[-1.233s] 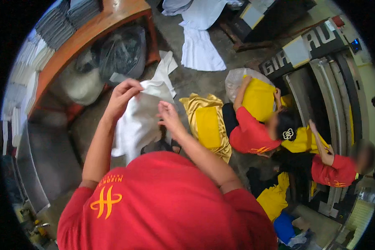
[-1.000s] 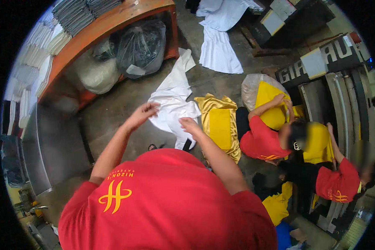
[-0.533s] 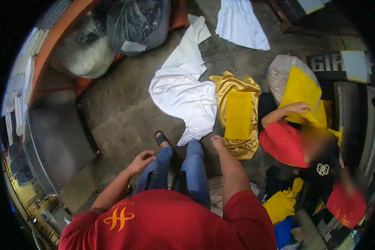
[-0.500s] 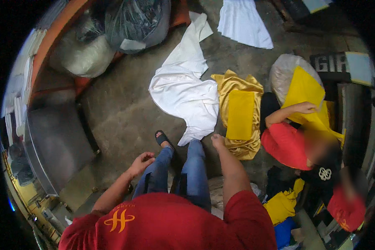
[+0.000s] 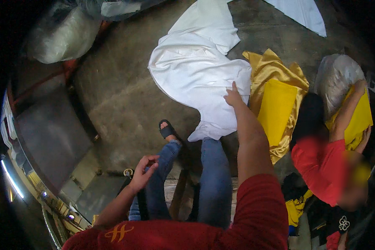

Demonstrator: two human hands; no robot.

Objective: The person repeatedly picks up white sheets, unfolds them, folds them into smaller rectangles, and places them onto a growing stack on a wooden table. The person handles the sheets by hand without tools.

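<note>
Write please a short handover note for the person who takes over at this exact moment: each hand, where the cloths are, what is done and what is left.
Right hand: reaching out, fingers on the edge of the white cloth; no firm grip visible.
Left hand: empty, loosely curled above the left knee.
White cloth lies crumpled on the concrete floor, beside the gold satin cloth with a yellow folded piece on it.
Done: nothing lifted or folded.
Left: likely picking up the white cloth.

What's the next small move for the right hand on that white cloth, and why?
Probably close the fingers on the edge of the white cloth. The right hand is stretched out with its fingertips at the cloth's right edge, beside the gold fabric, and looks open, with no fold pinched yet. The left hand is empty, back by the knee, so the right one alone can take hold.
</note>
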